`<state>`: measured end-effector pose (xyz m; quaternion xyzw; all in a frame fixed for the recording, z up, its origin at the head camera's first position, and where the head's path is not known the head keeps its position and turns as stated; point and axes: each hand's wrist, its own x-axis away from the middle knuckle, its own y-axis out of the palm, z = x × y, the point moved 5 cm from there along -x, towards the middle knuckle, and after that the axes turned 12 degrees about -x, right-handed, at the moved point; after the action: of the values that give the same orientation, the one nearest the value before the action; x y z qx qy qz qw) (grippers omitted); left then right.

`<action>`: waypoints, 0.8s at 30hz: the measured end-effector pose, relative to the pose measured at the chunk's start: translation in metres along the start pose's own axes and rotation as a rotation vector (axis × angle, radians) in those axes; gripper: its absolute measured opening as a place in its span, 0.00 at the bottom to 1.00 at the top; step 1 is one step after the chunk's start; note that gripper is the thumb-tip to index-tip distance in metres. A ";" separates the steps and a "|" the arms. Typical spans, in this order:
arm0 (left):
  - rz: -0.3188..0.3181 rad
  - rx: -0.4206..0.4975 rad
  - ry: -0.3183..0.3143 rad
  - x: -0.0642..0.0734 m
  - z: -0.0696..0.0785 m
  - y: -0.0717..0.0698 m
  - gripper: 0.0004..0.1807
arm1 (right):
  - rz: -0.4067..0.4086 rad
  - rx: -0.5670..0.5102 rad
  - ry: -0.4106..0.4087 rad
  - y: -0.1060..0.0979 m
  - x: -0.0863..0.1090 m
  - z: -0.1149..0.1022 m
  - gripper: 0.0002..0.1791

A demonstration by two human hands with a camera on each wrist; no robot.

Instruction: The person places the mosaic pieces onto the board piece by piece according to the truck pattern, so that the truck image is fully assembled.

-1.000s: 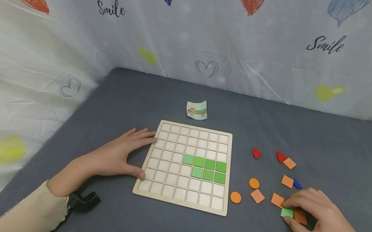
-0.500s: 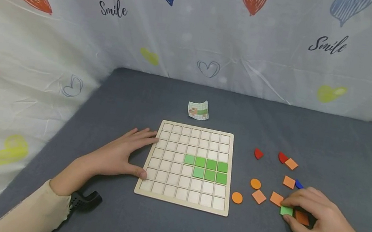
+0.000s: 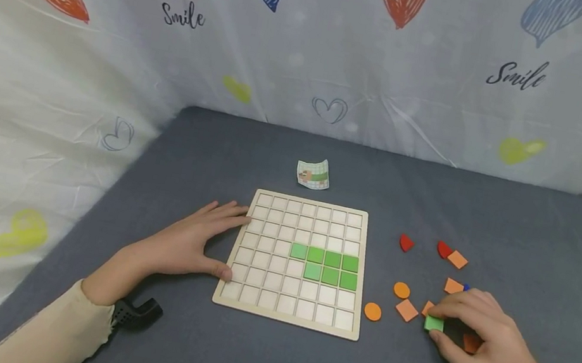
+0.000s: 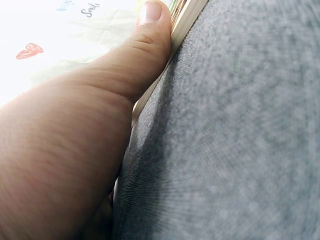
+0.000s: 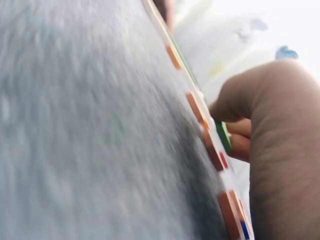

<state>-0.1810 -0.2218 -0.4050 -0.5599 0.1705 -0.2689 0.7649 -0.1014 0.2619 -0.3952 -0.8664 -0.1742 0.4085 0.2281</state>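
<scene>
My left hand (image 3: 179, 243) rests beside the wooden grid board (image 3: 285, 320), its straight fingertips and thumb touching the left edge. Green square tiles (image 3: 332, 259) fill part of two rows at the board's right side. Between thumb and fingers, my right hand (image 3: 486, 339) pinches a green square tile (image 3: 434, 324), right of the board. In the right wrist view that tile (image 5: 223, 136) is held above the tabletop. An orange square (image 3: 427, 308) is partly covered by the right hand. A darker orange tile (image 3: 470, 344) lies under that hand.
Orange discs (image 3: 372, 311), an orange square (image 3: 407, 310) and red rounded pieces (image 3: 406, 243) lie right of the board. A blue piece (image 3: 466, 288) is mostly hidden by the right hand. A small picture card (image 3: 313, 174) lies behind the board, before a printed curtain (image 3: 290, 46).
My right hand has lifted the green tile and moved left with it, away from the darker orange tile. The left hand still touches the board. The head view has shifted slightly.
</scene>
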 end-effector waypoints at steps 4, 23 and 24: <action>0.001 -0.001 0.004 0.000 0.000 0.000 0.63 | 0.023 -0.006 -0.042 0.008 -0.010 -0.003 0.20; 0.005 -0.006 0.002 0.000 -0.001 0.001 0.63 | -0.106 -0.025 -0.063 0.058 -0.063 0.010 0.19; 0.006 -0.006 0.005 0.000 0.000 0.001 0.63 | -0.119 -0.022 -0.053 0.062 -0.065 0.009 0.18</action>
<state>-0.1811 -0.2216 -0.4065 -0.5609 0.1747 -0.2676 0.7637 -0.1411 0.1809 -0.3924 -0.8459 -0.2359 0.4151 0.2376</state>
